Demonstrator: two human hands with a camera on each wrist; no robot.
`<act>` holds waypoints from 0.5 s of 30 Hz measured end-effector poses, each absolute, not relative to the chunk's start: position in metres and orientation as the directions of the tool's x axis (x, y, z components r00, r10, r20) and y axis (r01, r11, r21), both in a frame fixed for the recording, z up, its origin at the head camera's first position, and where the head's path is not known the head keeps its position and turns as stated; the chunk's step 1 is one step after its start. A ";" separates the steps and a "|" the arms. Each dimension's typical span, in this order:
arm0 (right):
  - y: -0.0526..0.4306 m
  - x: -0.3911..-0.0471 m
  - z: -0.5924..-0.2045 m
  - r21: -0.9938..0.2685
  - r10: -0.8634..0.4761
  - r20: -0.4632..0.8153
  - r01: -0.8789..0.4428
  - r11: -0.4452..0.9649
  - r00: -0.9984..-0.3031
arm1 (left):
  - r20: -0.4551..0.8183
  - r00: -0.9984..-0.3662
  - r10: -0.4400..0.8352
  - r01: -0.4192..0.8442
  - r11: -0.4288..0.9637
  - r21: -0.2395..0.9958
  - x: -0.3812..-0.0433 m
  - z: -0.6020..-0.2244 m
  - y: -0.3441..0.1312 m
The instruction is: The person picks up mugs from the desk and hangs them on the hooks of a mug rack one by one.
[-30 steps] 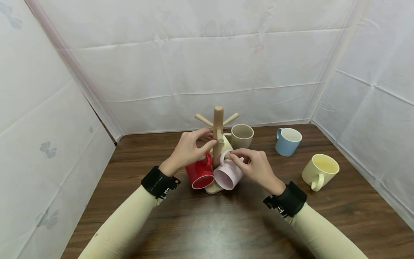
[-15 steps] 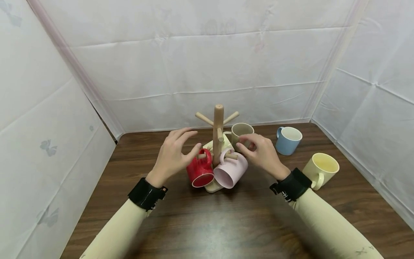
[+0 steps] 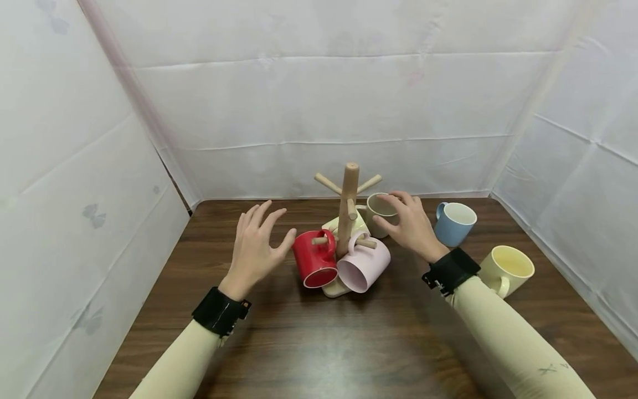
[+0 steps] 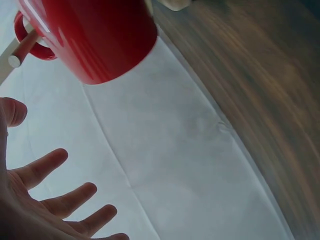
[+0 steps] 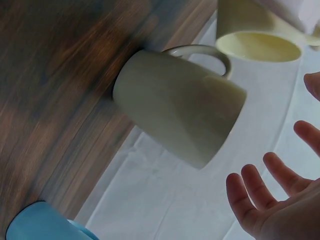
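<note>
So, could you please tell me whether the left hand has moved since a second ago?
Yes, the left hand has moved left, away from the wooden post in the head view, and is now left of the red mug.

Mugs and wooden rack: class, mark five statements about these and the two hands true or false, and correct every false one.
1. The red mug hangs by its handle from the wooden rack. True.
2. The left hand grips the red mug. False: the left hand is open and apart from the red mug.
3. The blue mug stands upright on the table. True.
4. The pink mug stands upright on the table. False: the pink mug hangs tilted from the wooden rack by its handle.
5. The right hand holds nothing. True.
</note>
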State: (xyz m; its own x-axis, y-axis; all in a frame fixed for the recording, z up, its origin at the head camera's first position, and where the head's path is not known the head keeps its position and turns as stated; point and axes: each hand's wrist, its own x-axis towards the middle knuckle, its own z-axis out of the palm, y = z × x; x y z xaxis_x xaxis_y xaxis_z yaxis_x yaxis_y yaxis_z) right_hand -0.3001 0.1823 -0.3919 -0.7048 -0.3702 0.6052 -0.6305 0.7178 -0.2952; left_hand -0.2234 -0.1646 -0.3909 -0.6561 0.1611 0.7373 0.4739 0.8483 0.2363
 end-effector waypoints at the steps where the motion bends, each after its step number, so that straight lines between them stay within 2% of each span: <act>1: 0.184 -0.303 -0.392 -0.287 -0.375 0.605 -0.632 0.720 -0.702 | 0.730 -0.665 0.155 0.464 0.852 0.241 -0.223 -0.393 -0.166; 8: 0.191 -0.319 -0.396 -0.233 -0.404 0.586 -0.624 0.746 -0.702 | 0.705 -0.696 0.139 0.438 0.859 0.263 -0.219 -0.403 -0.171; 15: 0.200 -0.331 -0.400 -0.225 -0.418 0.493 -0.576 0.786 -0.763 | 0.705 -0.697 0.135 0.427 0.867 0.256 -0.220 -0.410 -0.173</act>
